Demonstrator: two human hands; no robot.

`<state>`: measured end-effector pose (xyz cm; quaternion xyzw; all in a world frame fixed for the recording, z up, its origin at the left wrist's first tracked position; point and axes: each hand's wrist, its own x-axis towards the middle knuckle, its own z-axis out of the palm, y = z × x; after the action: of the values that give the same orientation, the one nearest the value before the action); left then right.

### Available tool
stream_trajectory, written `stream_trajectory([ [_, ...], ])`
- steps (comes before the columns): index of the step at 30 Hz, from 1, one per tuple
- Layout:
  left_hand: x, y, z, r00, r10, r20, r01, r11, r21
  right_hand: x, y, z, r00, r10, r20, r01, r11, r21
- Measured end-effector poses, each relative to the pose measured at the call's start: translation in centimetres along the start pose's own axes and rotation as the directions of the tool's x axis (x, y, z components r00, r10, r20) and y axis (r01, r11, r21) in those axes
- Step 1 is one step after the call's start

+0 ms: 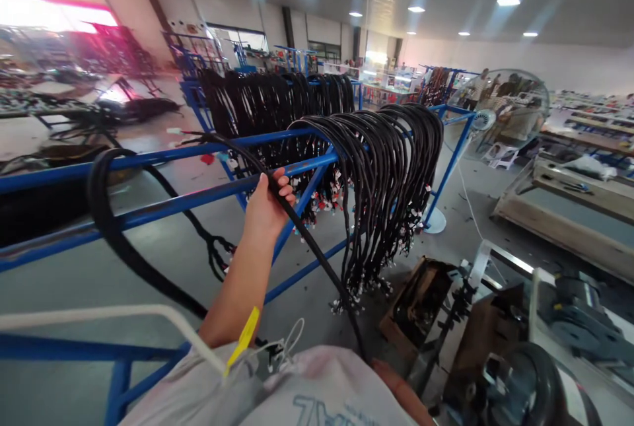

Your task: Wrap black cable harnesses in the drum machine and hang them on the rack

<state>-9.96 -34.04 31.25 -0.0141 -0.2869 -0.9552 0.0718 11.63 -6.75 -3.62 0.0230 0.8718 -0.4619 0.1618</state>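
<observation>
My left hand (271, 201) is closed round a black wire harness (317, 251), right by the upper blue rail of a rack (198, 198). One end of this harness lies over the rails with small connectors at its tip, and the rest runs down toward my body. At the bottom edge my right hand (389, 376) shows only in part near the lower stretch of the harness; its fingers are hidden. Another thick black harness (106, 214) loops over the rails to the left. Many bundled harnesses (391, 168) hang to the right, white connectors at their lower ends.
Behind stands another rack of hanging black harnesses (267, 102). To the right are a cardboard box (421, 300), a machine with a black round part (525, 380), a large fan (483, 120) and a low bench (569, 201). People (510, 102) are in the background.
</observation>
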Motion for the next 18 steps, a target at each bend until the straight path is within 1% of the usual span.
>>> stream_trajectory([
  [4,0.9,-0.4,0.1,0.998,-0.03,0.058,0.033,0.998,-0.058,1.5,1.3,0.3,0.987,0.134,0.094,-0.135,0.991,0.011],
  [5,1.0,-0.5,0.2,0.996,-0.05,0.069,0.054,0.997,-0.05,2.2,1.2,0.1,0.987,0.137,0.088,-0.138,0.99,0.011],
  [6,1.1,-0.6,0.2,0.995,-0.066,0.07,0.069,0.997,-0.036,3.1,0.8,-0.2,0.992,0.118,0.049,-0.119,0.992,0.027],
  [7,1.1,-0.8,0.1,0.995,-0.074,0.064,0.075,0.997,-0.014,4.1,-0.1,-0.5,0.996,0.085,-0.018,-0.084,0.994,0.065],
  [8,0.9,-1.0,-0.1,0.996,-0.073,0.052,0.072,0.997,0.015,5.2,-1.7,-0.9,0.994,0.032,-0.102,-0.021,0.993,0.114],
  [9,0.6,-1.3,-0.4,0.997,-0.064,0.042,0.062,0.997,0.048,6.4,-3.8,-1.3,0.982,-0.038,-0.185,0.068,0.984,0.162],
  [10,0.1,-1.7,-0.9,0.998,-0.056,0.04,0.053,0.995,0.089,7.6,-6.4,-1.6,0.96,-0.122,-0.252,0.175,0.964,0.201],
  [11,-0.7,-2.2,-1.5,0.998,-0.049,0.044,0.042,0.989,0.14,8.7,-9.5,-1.9,0.939,-0.222,-0.264,0.282,0.935,0.214],
  [13,-2.8,-3.2,-3.3,0.995,-0.053,0.088,0.026,0.959,0.283,10.6,-16.0,-2.1,0.896,-0.409,-0.173,0.44,0.867,0.234],
  [14,-4.1,-3.6,-4.5,0.991,-0.058,0.118,0.01,0.928,0.373,11.4,-19.1,-2.1,0.876,-0.467,-0.119,0.482,0.833,0.272],
  [15,-5.4,-3.8,-5.7,0.986,-0.069,0.154,-0.011,0.884,0.468,12.0,-21.8,-2.1,0.86,-0.508,-0.052,0.495,0.806,0.326],
  [16,-6.6,-3.9,-7.0,0.982,-0.069,0.176,-0.039,0.836,0.547,12.5,-24.1,-2.1,0.855,-0.518,-0.016,0.483,0.784,0.389],
  [17,-7.8,-3.8,-8.2,0.981,-0.064,0.182,-0.06,0.793,0.606,12.7,-25.7,-2.0,0.858,-0.513,-0.001,0.458,0.766,0.451],
  [18,-8.7,-3.5,-9.3,0.984,-0.055,0.171,-0.069,0.764,0.641,12.8,-26.7,-1.8,0.868,-0.496,-0.001,0.429,0.749,0.506],
])
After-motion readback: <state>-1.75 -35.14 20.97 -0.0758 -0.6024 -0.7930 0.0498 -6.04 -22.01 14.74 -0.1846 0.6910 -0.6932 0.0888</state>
